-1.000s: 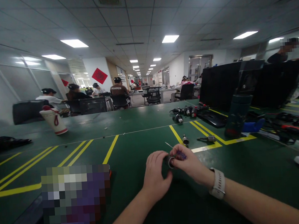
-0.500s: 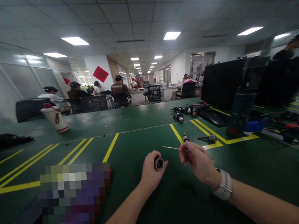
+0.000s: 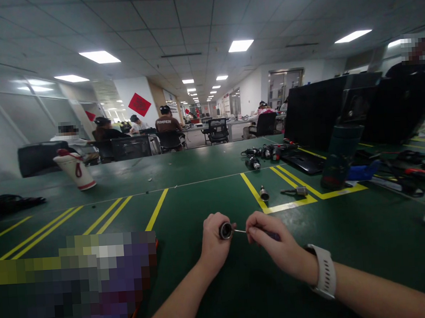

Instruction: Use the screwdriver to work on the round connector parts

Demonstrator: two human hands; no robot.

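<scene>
My left hand [image 3: 212,243] is closed around a dark cylindrical part [image 3: 225,230], whose round, metal-rimmed open end faces me. In my right hand [image 3: 265,230] is a thin screwdriver [image 3: 274,235] with a dark bluish handle. Its slim metal shaft points left, and the tip meets the side of the cylindrical part near my left fingers; whether it sits in a hole cannot be seen. Beyond my right hand, a small metal fitting [image 3: 264,193] stands on the green table. To its right lies a metal piece with a thin shaft [image 3: 295,191].
Farther back lie several black connectors with cables [image 3: 254,163]. A dark bottle [image 3: 337,158] stands at right before black monitors [image 3: 316,114]. A white cup [image 3: 77,171] is at left, above a blurred-out item [image 3: 112,285]. Yellow tape [image 3: 157,209] marks the green tabletop. People sit beyond.
My right hand has moved down and left, bringing the screwdriver's tip to the side of the cylindrical part. My left hand stays almost in place, still holding that part.
</scene>
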